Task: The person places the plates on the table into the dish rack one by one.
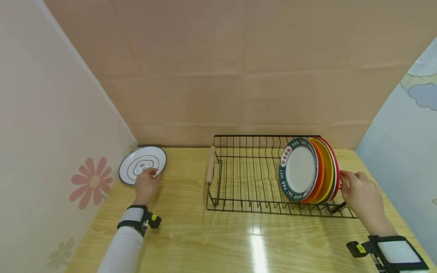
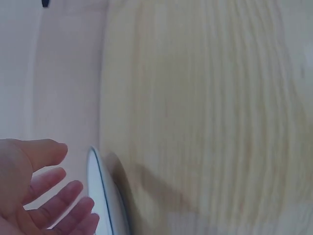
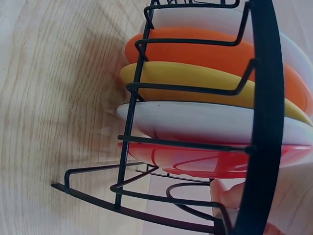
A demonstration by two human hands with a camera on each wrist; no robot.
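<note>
The green-rimmed plate (image 1: 299, 169) reads "HAO SHI".

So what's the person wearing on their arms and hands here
Both hands are bare, without gloves. The left hand comes out of a white long sleeve. Each wrist carries a white band edged in black, with a small black device marked by a yellow spot clipped to it. The right hand wears the same band.

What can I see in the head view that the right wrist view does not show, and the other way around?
Only the head view shows the left hand on the white plate lying flat on the table, and the green-rimmed plate at the front of the row. Only the right wrist view shows the rack's end wires from close up. Both show the rack, its orange plate, yellow plate and red plate, and the right hand.
</note>
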